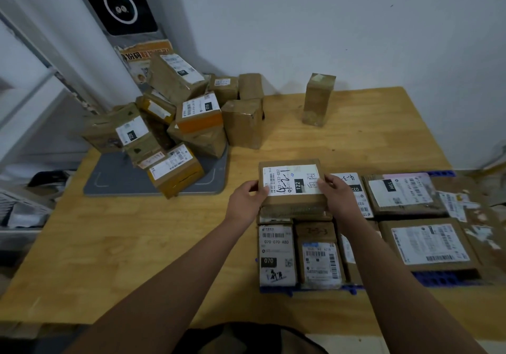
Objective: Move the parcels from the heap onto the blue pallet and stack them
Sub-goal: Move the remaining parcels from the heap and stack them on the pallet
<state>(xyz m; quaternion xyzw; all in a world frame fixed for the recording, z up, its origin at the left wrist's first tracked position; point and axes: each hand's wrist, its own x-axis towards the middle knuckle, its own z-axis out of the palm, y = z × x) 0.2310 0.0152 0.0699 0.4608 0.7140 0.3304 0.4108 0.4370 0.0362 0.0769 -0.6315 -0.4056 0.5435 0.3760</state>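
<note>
Over the far left corner of the blue plastic pallet (pixel 443 277), a flat brown cardboard parcel (pixel 291 179) with a white label marked 122 is held level between both hands. The left hand (pixel 247 197) grips its left end and the right hand (pixel 338 192) its right end, fingers curled onto the top at each side, which keeps the label facing up and the box square to the row below. It lies over another brown parcel (pixel 294 211) in that corner, so this looks like the start of a second layer; whether it already rests there or hangs just above, I cannot tell. Nearer the pallet's front edge, a white-labelled parcel marked 070 (pixel 276 255) and a narrow brown parcel (pixel 319 255) lie side by side, and larger flat cardboard parcels (pixel 430 246) fill the right half, label-up and packed close, presumably to give a flat base. At the far left corner of the pale wooden table (pixel 137 244), the heap of taped brown boxes (pixel 175 123) sits tumbled on a grey mat (pixel 115 181), with much left to move. One tall brown box (pixel 319 98) stands upright near the table's far edge, apart from the heap and the pallet. The two-handed end grip suits lowering the parcel straight and nudging it flush.
</note>
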